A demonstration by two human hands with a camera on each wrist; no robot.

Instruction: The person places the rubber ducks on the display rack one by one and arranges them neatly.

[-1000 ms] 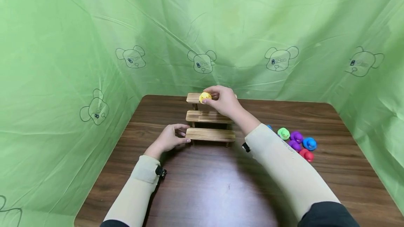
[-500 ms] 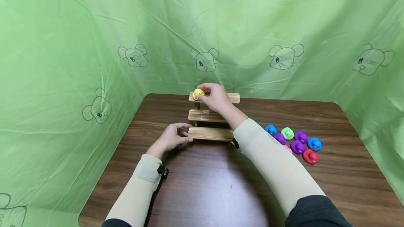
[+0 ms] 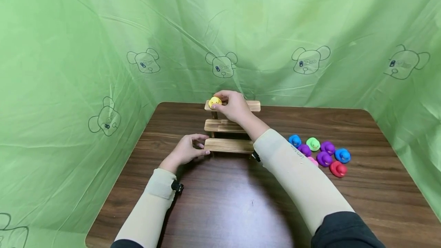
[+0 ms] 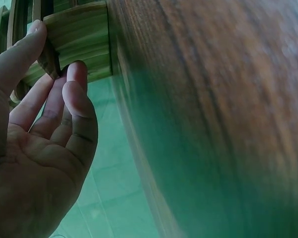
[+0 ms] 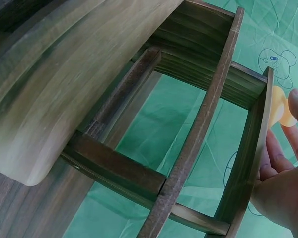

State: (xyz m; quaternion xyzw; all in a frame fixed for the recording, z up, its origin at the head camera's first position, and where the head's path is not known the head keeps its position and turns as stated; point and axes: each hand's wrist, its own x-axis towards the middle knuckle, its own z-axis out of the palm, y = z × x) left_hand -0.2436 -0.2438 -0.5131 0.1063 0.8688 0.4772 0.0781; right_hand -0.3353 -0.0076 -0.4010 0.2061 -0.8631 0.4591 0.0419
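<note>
A three-step wooden stand (image 3: 229, 145) sits at the back of the brown table (image 3: 220, 202). My right hand (image 3: 231, 107) pinches a yellow toy duck (image 3: 215, 102) at the left end of the top step (image 3: 255, 106); in the right wrist view the duck (image 5: 280, 111) shows past the step's edge beside my fingers (image 5: 275, 153). My left hand (image 3: 187, 150) grips the left end of the lowest step, and in the left wrist view its fingers (image 4: 59, 106) curl against that end (image 4: 79, 42).
Several toy ducks lie in a cluster at the right of the table: blue (image 3: 294, 140), green (image 3: 313, 143), purple (image 3: 327, 147), blue (image 3: 342, 155), red (image 3: 338, 168). Green cloth with bear drawings (image 3: 220, 64) walls in the table on the far side, left and right.
My right hand carried the yellow duck leftward along the top step to its left end. My left hand has stayed on the lowest step.
</note>
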